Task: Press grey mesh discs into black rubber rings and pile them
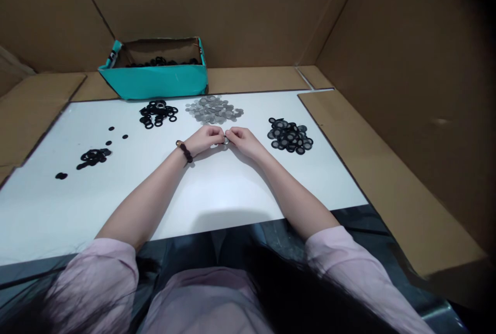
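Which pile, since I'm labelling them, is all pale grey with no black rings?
The grey pile, between the black rings before the teal box and the black-rimmed discs; every other pile shows black.

teal box point(163, 81), black rings point(157, 108), silver-grey discs point(214, 110), black-rimmed grey pieces point(290, 136), white tabletop point(232, 184), pale pink sleeves point(341, 251)

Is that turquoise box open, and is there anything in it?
Open and not empty: the turquoise box is uncovered on top, and black rings show inside. Exactly how full it is, I cannot tell.

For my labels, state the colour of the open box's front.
The box front is turquoise; head view.
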Available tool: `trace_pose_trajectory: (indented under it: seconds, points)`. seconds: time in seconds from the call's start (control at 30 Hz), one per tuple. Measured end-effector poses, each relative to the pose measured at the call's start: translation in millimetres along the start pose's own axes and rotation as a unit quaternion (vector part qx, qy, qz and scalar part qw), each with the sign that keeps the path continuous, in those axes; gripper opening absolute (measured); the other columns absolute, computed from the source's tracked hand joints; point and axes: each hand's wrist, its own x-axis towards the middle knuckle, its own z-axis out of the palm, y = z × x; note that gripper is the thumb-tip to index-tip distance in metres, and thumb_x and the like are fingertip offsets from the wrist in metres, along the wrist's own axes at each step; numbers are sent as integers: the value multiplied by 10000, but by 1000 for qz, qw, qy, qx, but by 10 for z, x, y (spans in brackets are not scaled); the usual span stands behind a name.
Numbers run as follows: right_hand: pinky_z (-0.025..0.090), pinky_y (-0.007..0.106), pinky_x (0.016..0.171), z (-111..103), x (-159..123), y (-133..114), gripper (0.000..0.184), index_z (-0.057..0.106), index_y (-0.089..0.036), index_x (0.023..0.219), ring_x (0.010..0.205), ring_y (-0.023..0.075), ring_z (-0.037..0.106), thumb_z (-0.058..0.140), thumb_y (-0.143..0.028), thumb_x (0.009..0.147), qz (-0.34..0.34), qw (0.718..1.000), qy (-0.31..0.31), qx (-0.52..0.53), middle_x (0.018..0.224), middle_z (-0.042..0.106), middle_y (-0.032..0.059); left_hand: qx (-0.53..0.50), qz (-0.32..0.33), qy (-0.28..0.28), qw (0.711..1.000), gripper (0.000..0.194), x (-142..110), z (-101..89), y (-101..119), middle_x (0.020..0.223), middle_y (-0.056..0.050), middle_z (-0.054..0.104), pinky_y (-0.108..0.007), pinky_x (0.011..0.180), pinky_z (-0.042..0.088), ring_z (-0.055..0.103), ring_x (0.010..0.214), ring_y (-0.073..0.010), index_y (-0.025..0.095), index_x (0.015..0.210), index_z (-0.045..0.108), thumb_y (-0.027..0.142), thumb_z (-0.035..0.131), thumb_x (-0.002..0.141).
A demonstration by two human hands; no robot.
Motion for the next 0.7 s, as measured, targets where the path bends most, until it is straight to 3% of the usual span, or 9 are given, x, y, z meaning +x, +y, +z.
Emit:
trace_pose_trajectory:
  seconds: [0.17, 0.4, 0.53, 0.7]
  points:
    - [261, 255, 583, -22, -19, -68, 281, 409, -193, 607, 590, 100, 325, 464, -319, 852, -20, 999, -22, -36, 590, 335, -46, 10, 3, -13, 1000, 156, 5, -16, 21, 562, 8, 505, -245, 545, 373, 437, 551, -100, 159, 574, 553, 300, 564, 639]
    - [255, 251, 558, -9, -29, -48, 297, 401, -195, 590, 572, 96, 316, 471, -324, 848, -7, 1000, 6, -9, 567, 324, -48, -63, -4, 70, 996, 115, -5, 61, -16, 576, 12, 521, -278, 634, 473, 476, 589, -102, 154, 595, 566, 265, 577, 620]
    - [304, 244, 559, 26, -44, -55, 240, 451, -194, 646, 540, 93, 360, 480, -319, 848, 5, 999, 19, 42, 553, 377, -55, -25, -3, 99, 995, 117, 12, 50, -9, 568, 6, 538, -257, 591, 440, 474, 570, -103, 154, 597, 569, 259, 551, 646]
    - [360, 237, 563, 57, -41, -48, 149, 475, -194, 707, 519, 97, 444, 489, -281, 827, 57, 996, 35, 59, 558, 497, -42, 41, 7, 33, 999, 110, 42, -3, -17, 592, 5, 563, -246, 585, 401, 482, 572, -105, 152, 607, 575, 249, 548, 651]
